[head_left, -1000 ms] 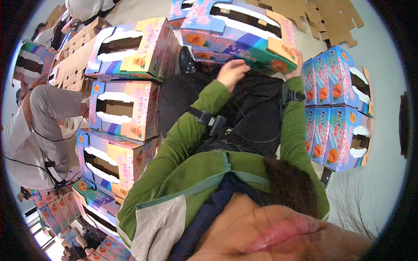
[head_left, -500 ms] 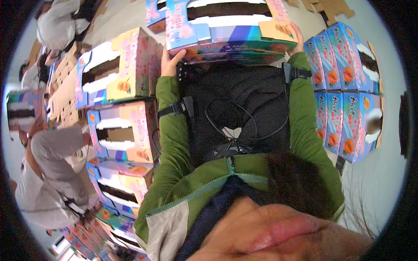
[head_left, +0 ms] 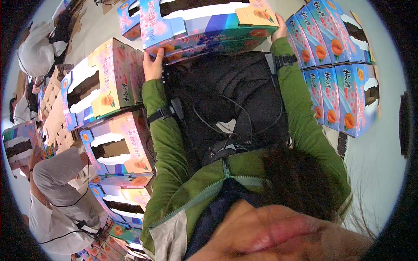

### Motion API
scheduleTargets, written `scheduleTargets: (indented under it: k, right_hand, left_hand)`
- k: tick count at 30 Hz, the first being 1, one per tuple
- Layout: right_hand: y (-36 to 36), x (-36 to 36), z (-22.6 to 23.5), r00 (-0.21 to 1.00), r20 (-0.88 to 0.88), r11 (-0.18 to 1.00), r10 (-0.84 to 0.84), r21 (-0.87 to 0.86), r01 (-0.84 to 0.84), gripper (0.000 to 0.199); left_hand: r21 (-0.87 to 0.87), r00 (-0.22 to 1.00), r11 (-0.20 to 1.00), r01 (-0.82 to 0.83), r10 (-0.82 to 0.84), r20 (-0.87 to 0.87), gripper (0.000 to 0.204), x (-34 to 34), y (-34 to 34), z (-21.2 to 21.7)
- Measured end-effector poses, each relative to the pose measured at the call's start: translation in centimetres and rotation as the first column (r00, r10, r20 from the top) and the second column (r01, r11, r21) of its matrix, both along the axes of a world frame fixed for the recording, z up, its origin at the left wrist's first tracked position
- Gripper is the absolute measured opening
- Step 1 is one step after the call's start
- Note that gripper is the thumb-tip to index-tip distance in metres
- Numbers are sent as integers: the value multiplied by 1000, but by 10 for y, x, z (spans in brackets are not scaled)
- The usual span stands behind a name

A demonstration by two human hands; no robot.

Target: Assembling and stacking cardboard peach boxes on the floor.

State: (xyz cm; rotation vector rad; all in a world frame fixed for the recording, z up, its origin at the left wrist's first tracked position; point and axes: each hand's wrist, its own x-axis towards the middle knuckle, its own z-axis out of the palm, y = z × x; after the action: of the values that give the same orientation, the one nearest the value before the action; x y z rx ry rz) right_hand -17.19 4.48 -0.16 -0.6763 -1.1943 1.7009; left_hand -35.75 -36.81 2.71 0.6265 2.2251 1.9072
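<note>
At far left, a co-worker in grey trousers [head_left: 61, 180] is sitting low, while a person in a white top [head_left: 37, 52] is bending above. Stacked flat cardboard [head_left: 55, 111] is lying beside them on the pale floor [head_left: 93, 30]. Next, a row of printed boxes [head_left: 119, 145], blue, pink and yellow with cut-out openings, is running down toward the lower edge. A smaller-looking blue box [head_left: 129, 19] is standing just left of the held box [head_left: 204, 37], which is occupying the upper middle, beyond the wearer's dark trousers [head_left: 226, 87]; whether the floor is bearing its weight cannot be told. The left hand [head_left: 153, 66] is gripping its near left corner, partly closed, thumb raised against the side. The right hand [head_left: 281, 30] is pressing its right end, fingers extended and slightly curved, their far tips partly hidden. Farther right, stacked blue boxes [head_left: 342, 102] in two tiers, as seen from above, are standing near a pale wall [head_left: 383, 182], which is curving along the fisheye rim.
</note>
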Motion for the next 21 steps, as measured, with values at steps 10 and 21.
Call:
scheduleTargets:
  k: [10, 21]
  right_hand:
    - [-18, -1, 15, 999, -35, 991, -24, -136, 19, 38]
    - [-38, 9, 43, 992, -36, 965, 122, -229, -127, 42]
  left_hand:
    - [80, 995, 996, 39, -46, 86, 41, 1, -1, -7]
    - [90, 997, 994, 68, -71, 36, 48, 14, -6, -2]
